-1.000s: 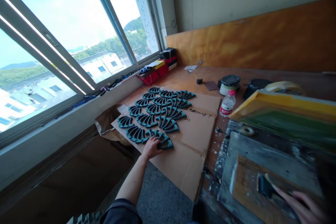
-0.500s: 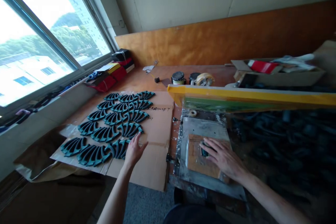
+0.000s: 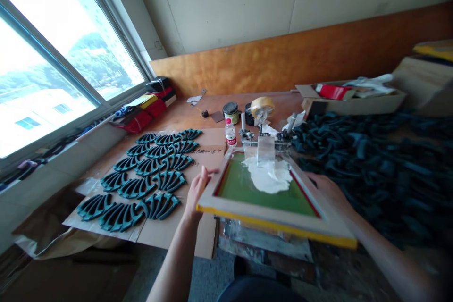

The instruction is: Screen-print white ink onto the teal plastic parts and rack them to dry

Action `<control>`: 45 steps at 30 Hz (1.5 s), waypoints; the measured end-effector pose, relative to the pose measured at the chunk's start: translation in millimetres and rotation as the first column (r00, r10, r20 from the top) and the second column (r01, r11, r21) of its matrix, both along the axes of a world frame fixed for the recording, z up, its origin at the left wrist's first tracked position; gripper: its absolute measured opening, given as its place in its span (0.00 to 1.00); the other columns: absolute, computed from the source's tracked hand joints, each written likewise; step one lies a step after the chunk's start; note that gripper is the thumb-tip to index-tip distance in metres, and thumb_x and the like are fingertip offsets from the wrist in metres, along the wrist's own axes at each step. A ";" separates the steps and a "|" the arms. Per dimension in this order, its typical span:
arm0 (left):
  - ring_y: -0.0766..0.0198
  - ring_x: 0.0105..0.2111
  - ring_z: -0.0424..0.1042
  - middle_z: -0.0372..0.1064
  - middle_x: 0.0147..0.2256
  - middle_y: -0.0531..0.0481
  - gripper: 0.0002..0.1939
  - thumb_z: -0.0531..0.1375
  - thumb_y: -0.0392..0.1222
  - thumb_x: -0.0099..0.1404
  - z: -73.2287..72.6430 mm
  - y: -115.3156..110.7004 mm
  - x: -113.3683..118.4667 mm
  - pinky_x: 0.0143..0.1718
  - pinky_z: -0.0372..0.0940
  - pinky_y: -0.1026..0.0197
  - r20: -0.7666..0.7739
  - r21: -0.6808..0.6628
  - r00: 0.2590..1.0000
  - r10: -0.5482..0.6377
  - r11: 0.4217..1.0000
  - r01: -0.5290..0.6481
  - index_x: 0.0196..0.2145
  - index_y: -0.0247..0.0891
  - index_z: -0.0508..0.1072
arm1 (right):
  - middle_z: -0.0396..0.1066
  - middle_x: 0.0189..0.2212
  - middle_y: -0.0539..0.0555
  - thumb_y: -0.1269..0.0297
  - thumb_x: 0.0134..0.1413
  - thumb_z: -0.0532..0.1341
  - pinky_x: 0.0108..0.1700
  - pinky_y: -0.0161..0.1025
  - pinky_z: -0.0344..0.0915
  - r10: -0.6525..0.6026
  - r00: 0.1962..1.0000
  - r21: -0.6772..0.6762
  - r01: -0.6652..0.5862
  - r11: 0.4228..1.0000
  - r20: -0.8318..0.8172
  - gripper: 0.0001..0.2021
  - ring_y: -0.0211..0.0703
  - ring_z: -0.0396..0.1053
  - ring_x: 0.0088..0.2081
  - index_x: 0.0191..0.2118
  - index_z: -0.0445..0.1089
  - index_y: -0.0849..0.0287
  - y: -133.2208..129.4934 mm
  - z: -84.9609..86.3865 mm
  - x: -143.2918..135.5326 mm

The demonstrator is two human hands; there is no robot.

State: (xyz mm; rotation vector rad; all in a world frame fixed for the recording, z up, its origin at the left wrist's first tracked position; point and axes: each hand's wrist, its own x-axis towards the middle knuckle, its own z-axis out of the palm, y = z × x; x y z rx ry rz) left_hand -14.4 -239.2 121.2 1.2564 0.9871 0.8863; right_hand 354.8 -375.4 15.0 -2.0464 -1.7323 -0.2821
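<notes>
We note a flat rectangular frame [image 3: 276, 217] directly ahead, raised over a grey plate [image 3: 269, 243]. Its side rails run away from us toward a metal clamp [image 3: 283, 136] at the far end; the near edge faces us, running left to right and sloping slightly down to the right. Foreshortening hides which side is longer, so we cannot tell the long axis.

Our left hand [image 3: 198, 191] is at the left rail, index finger extended along the far side. Our right hand [image 3: 327, 191] is at the right rail, blurred and partly hidden. We cannot tell how firmly either is closed.

Materials: pale grey rails, yellow strip [image 3: 276, 230] on the near edge, smooth green mesh [image 3: 230, 184] inside a thin red border. White paste [image 3: 271, 179], thick, glossy and irregular in outline, lies toward the mesh's far end, below a translucent block [image 3: 266, 150].

Left: teal fan-shaped pieces [image 3: 122, 217], ribbed, in rows on creased cardboard [image 3: 173, 233]. Right: a heap of dark curved pieces [image 3: 347, 165].
</notes>
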 end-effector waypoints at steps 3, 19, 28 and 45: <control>0.65 0.26 0.69 0.72 0.28 0.51 0.38 0.62 0.62 0.55 -61.9 -15.7 -17.7 0.26 0.63 0.66 -0.141 -0.144 0.985 -0.102 0.986 0.081 0.56 0.34 0.68 | 0.72 0.47 0.61 0.55 0.61 0.53 0.44 0.43 0.69 0.022 0.995 0.049 -0.017 0.999 -0.099 0.22 0.50 0.71 0.45 0.55 0.66 0.62 20.4 24.8 -4.5; 0.61 0.32 0.73 0.74 0.30 0.51 0.27 0.55 0.53 0.63 -156.5 -15.5 -15.1 0.36 0.66 0.62 -0.507 0.003 0.859 -0.063 0.997 0.074 0.57 0.39 0.67 | 0.71 0.32 0.55 0.75 0.56 0.53 0.38 0.38 0.60 0.277 0.959 -0.284 -0.250 0.926 0.060 0.08 0.46 0.66 0.40 0.32 0.68 0.60 39.7 40.8 -104.8; 0.58 0.35 0.73 0.76 0.32 0.48 0.24 0.54 0.52 0.63 -149.0 -18.1 -14.1 0.37 0.66 0.61 -0.477 0.023 0.875 -0.079 0.994 0.103 0.53 0.38 0.71 | 0.70 0.30 0.52 0.76 0.54 0.53 0.35 0.36 0.59 0.601 0.794 -0.341 -0.593 0.729 -0.096 0.10 0.43 0.64 0.37 0.32 0.68 0.56 9.1 46.6 -98.0; 0.66 0.24 0.68 0.72 0.26 0.53 0.39 0.64 0.61 0.52 -71.0 -18.1 -16.3 0.24 0.59 0.67 -0.122 -0.222 0.986 -0.115 0.971 0.086 0.56 0.36 0.67 | 0.68 0.45 0.53 0.56 0.55 0.62 0.31 0.35 0.63 0.167 0.986 -0.174 -0.162 0.971 0.015 0.31 0.42 0.70 0.34 0.64 0.55 0.45 84.1 95.7 -72.3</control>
